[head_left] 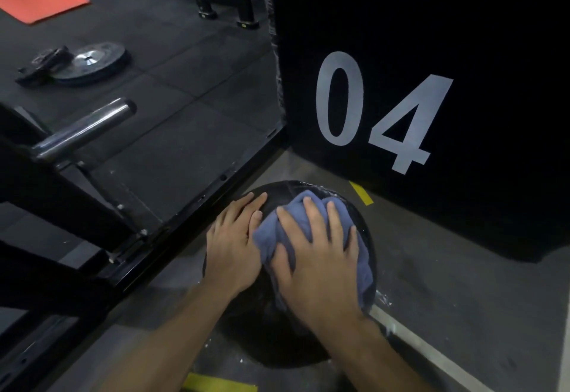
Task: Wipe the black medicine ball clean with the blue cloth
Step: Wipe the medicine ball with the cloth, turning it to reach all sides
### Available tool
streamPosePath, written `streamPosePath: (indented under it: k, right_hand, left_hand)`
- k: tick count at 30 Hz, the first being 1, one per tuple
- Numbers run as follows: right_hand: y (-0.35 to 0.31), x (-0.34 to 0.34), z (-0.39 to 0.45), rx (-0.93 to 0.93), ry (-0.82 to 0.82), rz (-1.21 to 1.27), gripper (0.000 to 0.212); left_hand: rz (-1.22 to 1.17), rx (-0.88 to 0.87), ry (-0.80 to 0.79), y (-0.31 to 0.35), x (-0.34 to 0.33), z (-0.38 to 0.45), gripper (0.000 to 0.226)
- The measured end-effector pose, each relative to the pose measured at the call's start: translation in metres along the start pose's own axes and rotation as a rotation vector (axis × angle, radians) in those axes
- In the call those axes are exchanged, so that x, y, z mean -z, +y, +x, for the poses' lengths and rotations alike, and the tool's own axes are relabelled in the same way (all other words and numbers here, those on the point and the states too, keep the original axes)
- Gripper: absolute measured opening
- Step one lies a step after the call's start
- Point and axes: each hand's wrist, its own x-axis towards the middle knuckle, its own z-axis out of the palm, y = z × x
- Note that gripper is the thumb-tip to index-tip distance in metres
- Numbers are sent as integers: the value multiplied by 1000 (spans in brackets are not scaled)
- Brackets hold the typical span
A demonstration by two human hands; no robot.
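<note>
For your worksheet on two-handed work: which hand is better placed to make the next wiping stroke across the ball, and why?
The right hand. It presses the blue cloth flat onto the black medicine ball, while the left hand rests bare on the ball, steadying it.

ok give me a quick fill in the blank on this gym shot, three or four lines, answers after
1. The right hand presses a ____ cloth onto the black medicine ball.
2. The left hand lies flat on the ball, with no ____ under it.
3. The big black box behind the ball bears the number ____.
4. The flat mat on the floor at far left is ____ in colour.

Missing words: blue; cloth; 04; orange
</note>
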Motion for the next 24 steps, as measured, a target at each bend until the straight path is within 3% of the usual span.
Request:
streamPosePath:
  k: [7, 11, 17, 19, 24]
  right_hand:
    - [-4, 32, 93, -191, -269, 44, 48]
    - [-2, 37, 119, -248, -278, 123, 41]
    - [-6, 36, 82, -152, -289, 55, 56]
    - [-6, 32, 60, -129, -259, 10, 68]
    - [2, 9, -15, 23, -15, 40, 69]
  left_hand:
    - [55, 44, 29, -2, -6, -9, 55]
    - [81, 38, 30, -3, -6, -10, 54]
    - [41, 79, 34, -6, -1, -8, 59]
    - [38, 85, 27, -10, 0, -9, 52]
    - [-5, 112, 26, -8, 5, -4, 49]
